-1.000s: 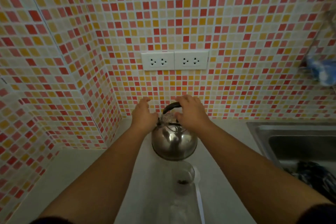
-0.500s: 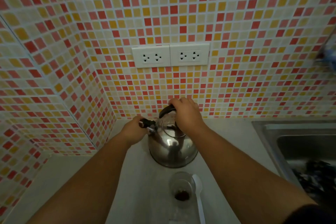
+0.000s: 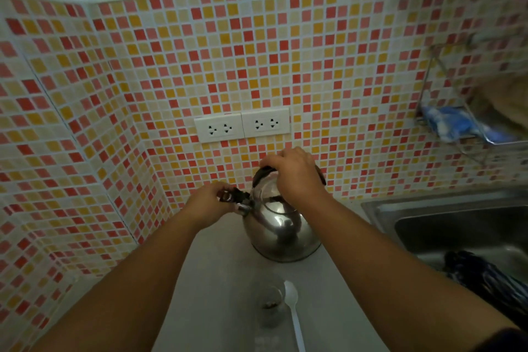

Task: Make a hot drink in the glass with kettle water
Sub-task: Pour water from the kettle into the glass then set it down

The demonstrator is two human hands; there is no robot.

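A shiny steel kettle (image 3: 281, 234) stands on the grey counter (image 3: 223, 294) by the tiled wall. My right hand (image 3: 295, 171) is closed over its black top handle. My left hand (image 3: 210, 203) pinches the black cap at the spout on the kettle's left side. In front of the kettle stands a clear glass (image 3: 270, 304) with dark granules at its bottom. A white plastic spoon (image 3: 293, 311) lies just right of the glass.
A steel sink (image 3: 445, 226) lies to the right with a dark object (image 3: 491, 280) in it. A wire rack (image 3: 468, 123) on the wall holds a blue sponge. Two white sockets (image 3: 243, 124) sit above the kettle. The tiled corner wall closes the left.
My left hand has gone from the kettle's side to the spout cap and holds it. The right hand stays on the handle. The view has tilted up and back.
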